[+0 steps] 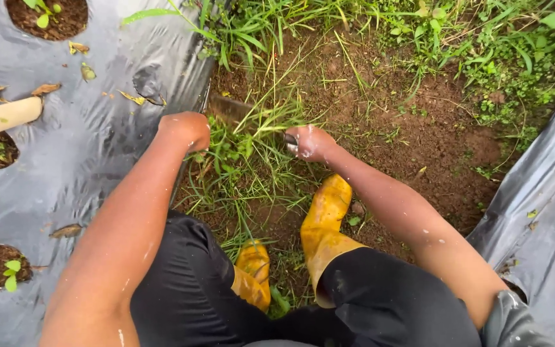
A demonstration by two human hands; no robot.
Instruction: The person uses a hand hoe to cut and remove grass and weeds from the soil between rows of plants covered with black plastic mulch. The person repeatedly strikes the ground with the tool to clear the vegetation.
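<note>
Sprawling green grass tuft (pixel 252 138) (thin-bladed)

From my remote seat I see the person's own body from above. Both arms are bare from the shoulder down, with no sleeves or gloves, and pale flecks and smears of dried mud dot the forearms. The left hand (pixel 186 128) and the right hand (pixel 308 142) are bare too, the right one spattered with light wet specks. I see black trousers (pixel 187 289) of a smooth, slightly shiny cloth, creased at the knees. Below them are yellow rubber boots (pixel 324 225), dulled and streaked with brown dirt. A bit of grey cloth (pixel 509 318) shows by the right elbow.
</note>
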